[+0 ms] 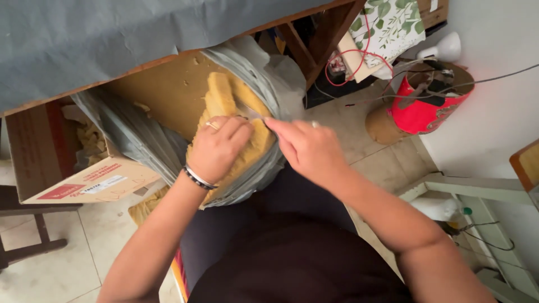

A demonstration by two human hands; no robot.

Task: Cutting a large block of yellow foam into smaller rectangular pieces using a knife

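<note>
The person is sitting close under the wooden edge of a tabletop (168, 59) draped in grey cloth, so room above both hands is tight. More room is lying to the right of the right hand, over the tiled floor (365, 140). To the left of the left hand, an open cardboard box (62, 168) is crowding the space.

The left hand (216, 148), wearing a ring and bracelets, is pressing down with curled fingers on a wad of yellow foam pieces (224, 98), which is lying directly under and just beyond it. The right hand (306, 148) is sitting just beside the left, its fingers pinched narrowly on the edge of the grey cover (269, 78) that is wrapping around the foam.

The foam is looking spongy, crumbly and blocky, mustard in colour. The cover is looking thin, smooth and creased, gathered in folds around the filling. Well beyond the right hand, a red container (421, 112) with cables is standing on the floor beside the white wall.
</note>
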